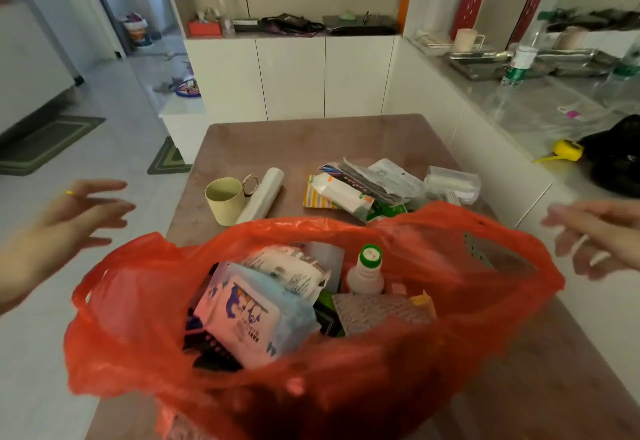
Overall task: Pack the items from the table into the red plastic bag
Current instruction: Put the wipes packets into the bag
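Room: white cabinets (294,76) line the far wall; I see a pale tiled floor to the left and a glossy side ledge (554,107) to the right.
Surface: brown counter (311,141), seen from above.
Task item: red plastic bag (138,301) stands at the counter's near end with its mouth wide open.
Bag contents: a blue-and-white wipes pack (249,315) at the left, tilted; a second white printed packet (291,266) behind it; a white bottle with green cap (367,273) upright at the centre; a grey pad (381,313) lying just in front of the bottle. Dark items lower down I cannot identify.
Left on counter, left group: a pale green cup (225,200) upright, a tape roll (251,185) just behind it, and a white film roll (261,195) lying against the cup.
Left on counter, right group: a loose pile of packets (363,190) just beyond the bag's far rim, with a clear plastic box (452,183) beside it.
Left hand (69,218): open, fingers spread, holding nothing, off the bag's left side and apart from it.
Right hand (595,235): open, fingers extended, holding nothing, near the bag's right edge; blurred, so I cannot confirm contact.
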